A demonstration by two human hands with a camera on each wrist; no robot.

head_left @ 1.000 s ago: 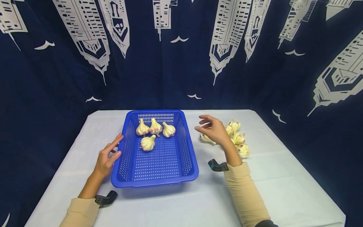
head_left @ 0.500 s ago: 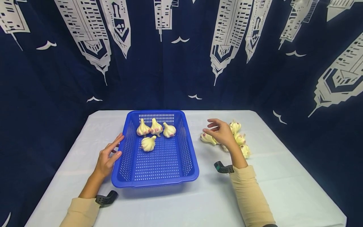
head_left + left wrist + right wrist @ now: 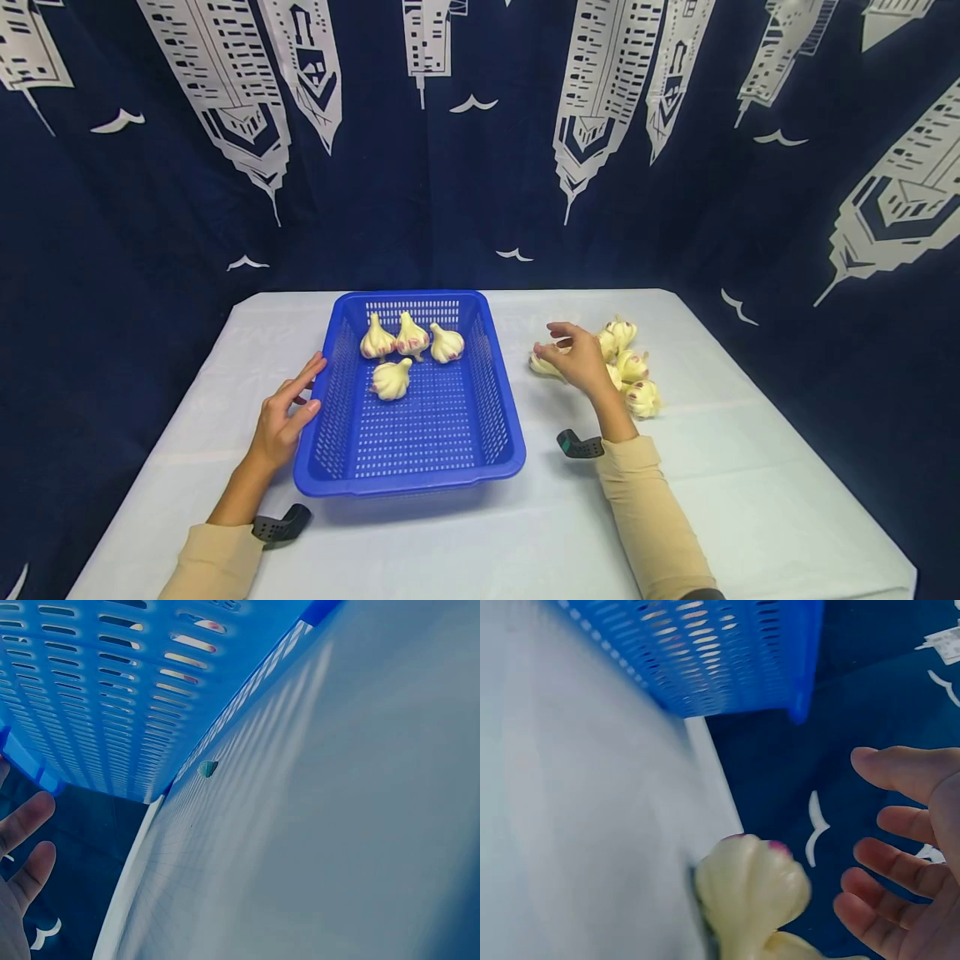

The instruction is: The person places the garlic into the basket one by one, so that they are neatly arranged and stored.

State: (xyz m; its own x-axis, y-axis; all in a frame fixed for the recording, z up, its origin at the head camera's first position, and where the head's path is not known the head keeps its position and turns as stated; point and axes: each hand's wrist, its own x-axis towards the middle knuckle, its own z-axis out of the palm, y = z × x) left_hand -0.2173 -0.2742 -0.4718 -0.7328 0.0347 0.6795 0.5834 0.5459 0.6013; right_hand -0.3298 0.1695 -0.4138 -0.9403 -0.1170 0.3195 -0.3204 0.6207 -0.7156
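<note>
A blue plastic basket holds several garlic bulbs toward its far end. My left hand rests against the basket's left side, fingers extended at the rim; its thumb and a finger show beside the basket wall in the left wrist view. Over a loose heap of garlic to the basket's right hovers my right hand, fingers loosely bent and holding nothing. A garlic bulb lies just below those fingers in the right wrist view. The hand hides part of the heap.
A white cloth covers the table. Behind it hangs a dark blue curtain printed with white buildings and birds. A black wrist camera mount sits at the right wrist, another mount at the left.
My right hand has moved from beside the basket to the right, then slightly back, and lower over the nearest garlic bulb. My left hand and the basket have stayed put.
</note>
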